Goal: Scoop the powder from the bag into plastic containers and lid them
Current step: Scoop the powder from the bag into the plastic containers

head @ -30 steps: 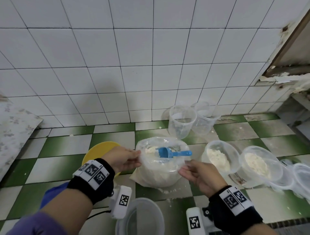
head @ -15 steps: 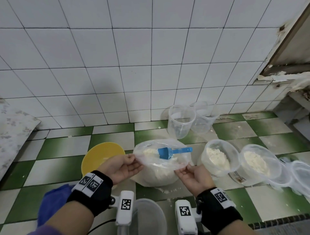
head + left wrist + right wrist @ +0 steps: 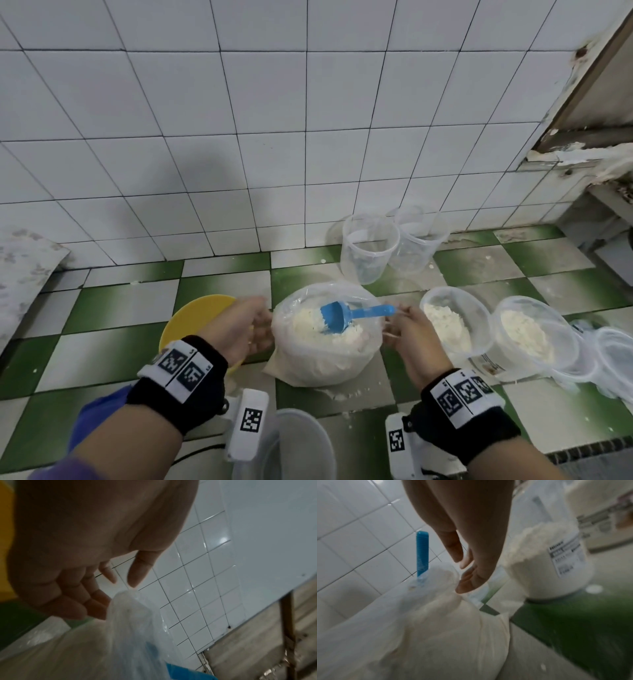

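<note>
Mid-task: we have two tubs (image 3: pixel 455 320) at right filled with powder, unlidded; two empty ones (image 3: pixel 370 251) by the wall. Bag (image 3: pixel 325 346) sits frame centre, scoop (image 3: pixel 334 317) inside. Left hand (image 3: pixel 239 329) and right hand (image 3: pixel 409 330) flank its rim, fingers loose, gripping nothing.

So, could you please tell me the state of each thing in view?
Bag: open, powder inside.
Scoop: in the bag, unheld.
Left hand: open, at the bag's rim.
Right hand: open, at the bag's rim.
Near tubs: filled, unlidded.
Far tubs: empty.
</note>
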Available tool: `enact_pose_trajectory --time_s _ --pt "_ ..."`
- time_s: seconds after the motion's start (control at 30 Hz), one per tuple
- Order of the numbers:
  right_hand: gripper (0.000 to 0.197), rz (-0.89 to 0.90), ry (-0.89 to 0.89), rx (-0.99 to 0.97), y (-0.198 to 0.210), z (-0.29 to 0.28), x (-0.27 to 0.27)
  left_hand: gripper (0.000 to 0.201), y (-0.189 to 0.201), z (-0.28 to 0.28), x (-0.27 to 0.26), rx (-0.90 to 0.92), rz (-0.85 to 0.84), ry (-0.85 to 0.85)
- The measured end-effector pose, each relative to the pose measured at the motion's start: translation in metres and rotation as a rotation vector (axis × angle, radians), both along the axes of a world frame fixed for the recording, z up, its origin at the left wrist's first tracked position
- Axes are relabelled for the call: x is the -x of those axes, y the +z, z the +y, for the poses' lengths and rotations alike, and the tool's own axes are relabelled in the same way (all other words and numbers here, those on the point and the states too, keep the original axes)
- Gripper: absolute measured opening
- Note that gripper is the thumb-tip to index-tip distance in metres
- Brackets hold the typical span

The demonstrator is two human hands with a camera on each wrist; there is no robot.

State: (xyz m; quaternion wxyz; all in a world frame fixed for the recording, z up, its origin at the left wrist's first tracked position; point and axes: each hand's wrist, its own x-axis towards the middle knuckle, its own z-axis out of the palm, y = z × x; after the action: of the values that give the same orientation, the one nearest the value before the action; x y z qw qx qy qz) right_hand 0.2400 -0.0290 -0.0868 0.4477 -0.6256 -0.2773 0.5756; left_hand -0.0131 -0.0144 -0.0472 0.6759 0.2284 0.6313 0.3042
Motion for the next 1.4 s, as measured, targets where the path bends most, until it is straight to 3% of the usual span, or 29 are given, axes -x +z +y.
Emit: enact_pose_trajectory --time_s 0.17,0.27,0.5,0.7,0.83,0.93,1.1,1.2,1.27,1.33,1.4 --pt "0.023 -0.169 0.228 -0.179 0.006 0.012 -0.002 0.050 0.009 0.011 -0.009 -0.203 0.224 -0.202" --pt "0.023 -0.169 0.317 -0.196 0.004 0.020 -0.005 0.042 0.006 0.016 -0.018 -0.291 0.390 -0.304" --pt "0.011 -0.347 0.294 -0.143 -0.015 0.032 -0.008 0.016 -0.001 0.017 -0.033 -0.356 0.556 -0.239" --pt "0.015 -0.288 0.280 -0.121 -0.022 0.035 -0.010 0.015 -0.001 0.013 -0.035 -0.352 0.565 -0.199" --pt "0.013 -0.243 0.272 -0.121 -0.021 0.032 -0.014 0.021 0.004 0.008 -0.037 -0.314 0.557 -0.185" --pt "0.022 -0.220 0.267 -0.121 -0.019 0.030 -0.016 0.028 0.008 0.004 -0.039 -0.274 0.541 -0.211" --pt "0.019 -0.154 0.242 -0.125 -0.019 0.030 -0.016 0.036 0.017 0.005 -0.035 -0.132 0.421 -0.193" --pt "0.019 -0.127 0.225 -0.116 -0.019 0.029 -0.014 0.024 0.033 0.006 -0.035 -0.054 0.316 -0.158" --pt "0.018 -0.109 0.216 -0.112 -0.018 0.029 -0.014 0.027 0.042 0.009 -0.035 -0.028 0.290 -0.177" --pt "0.013 -0.089 0.222 -0.109 -0.017 0.030 -0.014 0.033 0.048 0.014 -0.033 -0.026 0.327 -0.252" --pt "0.009 -0.083 0.245 -0.116 -0.016 0.030 -0.013 0.025 0.047 0.022 -0.028 -0.095 0.530 -0.431"
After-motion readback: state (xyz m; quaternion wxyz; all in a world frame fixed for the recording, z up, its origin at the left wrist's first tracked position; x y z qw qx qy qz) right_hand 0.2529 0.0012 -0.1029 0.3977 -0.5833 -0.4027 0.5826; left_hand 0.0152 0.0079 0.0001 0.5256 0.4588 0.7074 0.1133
